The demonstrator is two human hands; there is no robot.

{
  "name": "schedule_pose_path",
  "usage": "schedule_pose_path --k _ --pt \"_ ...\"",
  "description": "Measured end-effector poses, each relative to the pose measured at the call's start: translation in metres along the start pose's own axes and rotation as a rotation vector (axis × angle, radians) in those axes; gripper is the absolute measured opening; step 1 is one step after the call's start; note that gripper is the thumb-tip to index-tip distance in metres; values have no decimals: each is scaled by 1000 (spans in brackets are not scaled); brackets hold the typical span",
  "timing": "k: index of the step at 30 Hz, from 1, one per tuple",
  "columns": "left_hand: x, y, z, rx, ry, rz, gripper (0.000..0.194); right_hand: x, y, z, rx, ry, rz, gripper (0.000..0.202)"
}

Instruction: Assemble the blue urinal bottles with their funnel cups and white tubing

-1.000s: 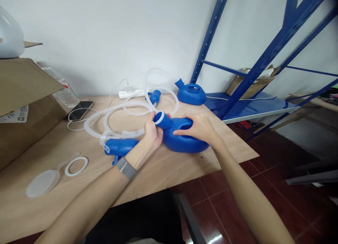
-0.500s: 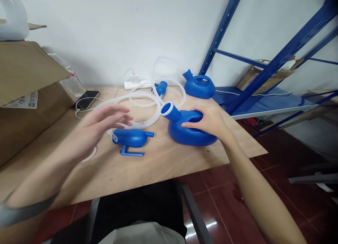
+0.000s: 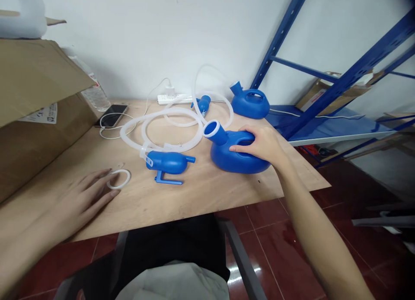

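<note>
Blue jug [image 3: 238, 159] stands upright on the wooden table [image 3: 194, 200], directly under the right hand [image 3: 264, 144] and well to the right of the left hand [image 3: 89, 198]. Its white-rimmed mouth tilts up toward the left, away from the right hand. That hand is closed around the handle at the jug's right end: the thumb lies along the near side at the handle opening, and the other fingers go over the top toward the far side.

Over on the left part of the table, the left hand is low and open, palm down, with its fingers loosely extended and the thumb apart from them. Its fingertips overlap the left edge of a white ring [image 3: 129, 178]; whether they touch it I cannot tell.

Between the two hands lies a smaller blue container [image 3: 170, 162] on its side, its narrow spout pointing right toward the jug, with a gap between them. Just behind it, clear tubing [image 3: 175, 110] lies coiled. Farther back, a small blue fitting [image 3: 204, 104] rests near the power strip [image 3: 165, 99], and a second blue jug [image 3: 249, 107] stands behind the held one, near the wall.
</note>
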State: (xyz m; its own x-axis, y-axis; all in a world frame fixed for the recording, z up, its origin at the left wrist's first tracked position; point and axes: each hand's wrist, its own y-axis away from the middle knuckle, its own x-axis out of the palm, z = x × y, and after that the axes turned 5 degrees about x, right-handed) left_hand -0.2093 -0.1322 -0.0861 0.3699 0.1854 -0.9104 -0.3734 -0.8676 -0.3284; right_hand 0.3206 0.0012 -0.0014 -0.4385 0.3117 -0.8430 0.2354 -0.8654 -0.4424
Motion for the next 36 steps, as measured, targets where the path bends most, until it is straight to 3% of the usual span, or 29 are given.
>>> schedule_pose_path --k 5,10,13,16,18,20,24,27,30,33,36 --pt "-2 -27 -32 -114 -98 27 49 5 -5 -10 -52 -19 -8 61" --pt "4 -36 -31 8 -74 22 47 4 -6 -7 -146 63 -81 66" --pt "10 -42 -29 54 -43 23 53 4 1 29 -149 4 -144 49" --pt "17 -52 -30 56 -25 66 64 21 15 87 -239 -175 -18 35" --pt "19 -58 -32 63 -14 100 63 43 23 125 -288 -173 90 40" --pt "20 -62 -33 75 -13 140 58 69 28 152 -277 -107 152 58" --pt "15 -63 -32 97 -38 161 54 101 31 170 -206 -74 248 71" --pt "7 -63 -35 86 -68 118 54 96 38 164 -130 -110 244 70" --pt "-6 -63 -47 46 -60 45 55 73 49 154 3 -201 118 67" --pt "-21 -65 -72 17 79 -73 51 50 57 148 68 -327 -21 61" --pt "-28 -75 -107 -25 296 -193 54 39 58 145 15 -551 -27 61"
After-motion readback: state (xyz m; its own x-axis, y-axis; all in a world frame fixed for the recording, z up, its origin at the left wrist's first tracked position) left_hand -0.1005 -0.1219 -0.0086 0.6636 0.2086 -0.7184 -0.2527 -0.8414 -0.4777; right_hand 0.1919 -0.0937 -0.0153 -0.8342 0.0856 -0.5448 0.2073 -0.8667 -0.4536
